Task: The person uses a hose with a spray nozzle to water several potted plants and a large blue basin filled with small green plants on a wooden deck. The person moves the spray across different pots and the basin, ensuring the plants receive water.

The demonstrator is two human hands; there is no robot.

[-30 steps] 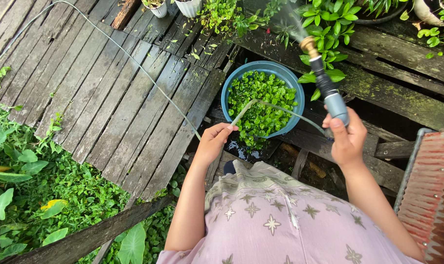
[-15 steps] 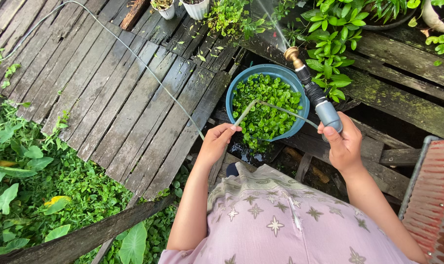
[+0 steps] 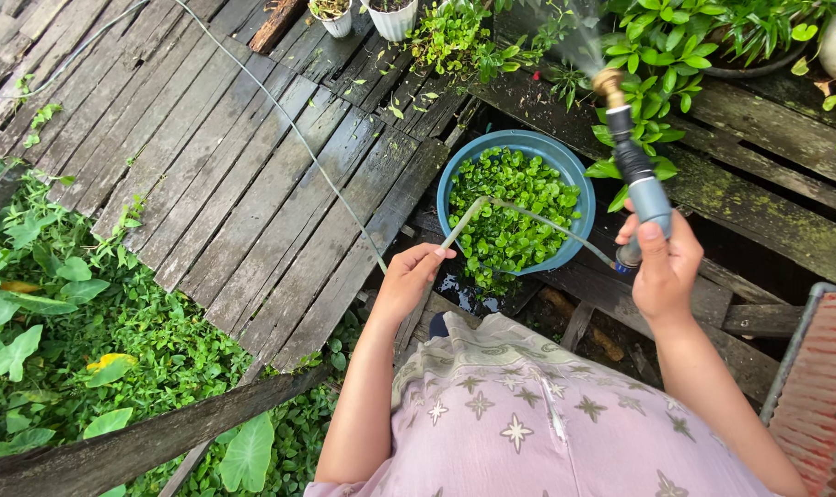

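Since the earlier frame, the spray nozzle (image 3: 632, 156) had swung further up and to the right, its brass tip now pointing at the leafy potted plants (image 3: 676, 46) along the far edge, a fine mist leaving it. Wet grey deck planks (image 3: 225, 156) filled most of the view, with green ground cover (image 3: 77, 331) below their near edge at the left. Beyond the person's knees sat a round blue basin (image 3: 517, 147) packed with small floating green leaves, resting low among dark, mossy boards. A thin, pale hose (image 3: 280, 120) ran across the deck from the upper left to the left hand (image 3: 409, 281), which pinched it between closed fingers just beside the basin's near rim; from there the hose looped over the basin to the nozzle's base. The right hand (image 3: 662, 267) was wrapped firmly round the nozzle's grey handle, thumb on top. Two small white pots (image 3: 390, 17) stood at the deck's far edge.
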